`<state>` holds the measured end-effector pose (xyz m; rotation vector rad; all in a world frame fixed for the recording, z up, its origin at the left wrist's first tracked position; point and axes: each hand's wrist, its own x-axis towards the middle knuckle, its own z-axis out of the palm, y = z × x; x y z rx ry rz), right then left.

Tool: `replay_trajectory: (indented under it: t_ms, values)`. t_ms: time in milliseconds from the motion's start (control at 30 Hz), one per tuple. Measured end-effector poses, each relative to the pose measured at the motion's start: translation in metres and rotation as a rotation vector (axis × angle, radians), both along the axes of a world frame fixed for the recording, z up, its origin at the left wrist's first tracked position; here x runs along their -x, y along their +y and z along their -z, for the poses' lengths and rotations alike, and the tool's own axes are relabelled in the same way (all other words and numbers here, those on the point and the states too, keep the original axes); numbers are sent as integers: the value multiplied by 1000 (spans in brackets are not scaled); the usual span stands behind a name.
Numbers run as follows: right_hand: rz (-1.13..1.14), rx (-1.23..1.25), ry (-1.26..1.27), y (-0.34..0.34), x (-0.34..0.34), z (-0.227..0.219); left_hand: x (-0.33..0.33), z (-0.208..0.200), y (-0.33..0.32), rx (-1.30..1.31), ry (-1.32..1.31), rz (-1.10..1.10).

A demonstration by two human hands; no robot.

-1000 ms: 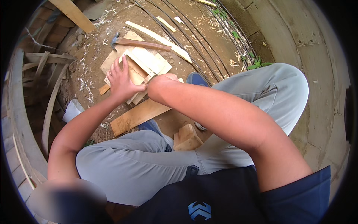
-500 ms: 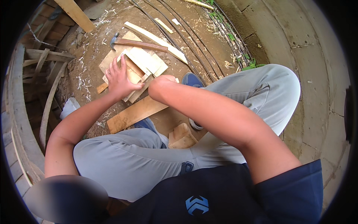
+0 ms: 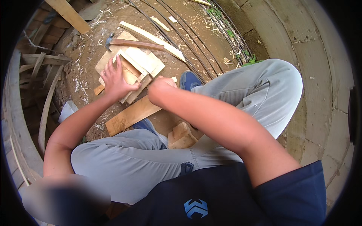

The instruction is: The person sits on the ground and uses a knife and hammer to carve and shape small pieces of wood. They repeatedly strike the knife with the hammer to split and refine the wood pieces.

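Wooden box within left hand's wide-spread thumb and fingers; right hand curled beside corner, contents unclear.

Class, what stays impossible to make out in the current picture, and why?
All in the head view:
- Right hand: fingers and anything gripped, hidden by the hand's own back.
- Wooden assembly: part of its left side, covered by the left hand.
- Upper-left plank: far end, cut off by the top edge.
- Lower-left patch: blurred.
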<state>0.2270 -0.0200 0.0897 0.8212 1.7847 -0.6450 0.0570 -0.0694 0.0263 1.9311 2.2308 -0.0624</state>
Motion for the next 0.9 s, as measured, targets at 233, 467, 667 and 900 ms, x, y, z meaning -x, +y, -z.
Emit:
replay_trajectory:
  t_ms: [233, 467, 667, 900]
  values:
    - [358, -378, 301, -32, -60, 44, -5, -3, 5, 9, -3, 5]
    - [466, -428, 377, 2, -77, -15, -3, 1, 3, -10, 9, 3]
    - [609, -514, 565, 22, -86, -27, -3, -3, 4, 0, 1, 0]
    - [757, -367, 854, 39, -84, -46, -4, -7, 6, 40, -6, -14]
